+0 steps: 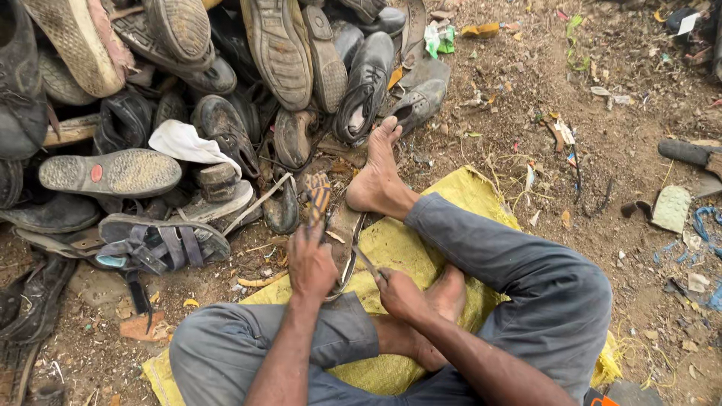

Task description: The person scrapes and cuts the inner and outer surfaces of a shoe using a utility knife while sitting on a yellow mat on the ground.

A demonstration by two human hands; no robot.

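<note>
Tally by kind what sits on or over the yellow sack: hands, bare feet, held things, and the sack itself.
hands: 2, left hand and right hand
bare feet: 2, the second tucked under the leg
shoe sole, in the left grip: 1
blade, in the right grip: 1
yellow sack: 1
Total: 7

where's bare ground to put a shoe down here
Bare dirt lies between the shoe pile and the scraps at right. The yellow sack shows a free corner beside the outstretched foot. The left is crowded with shoes, right up to the left hand.
</note>
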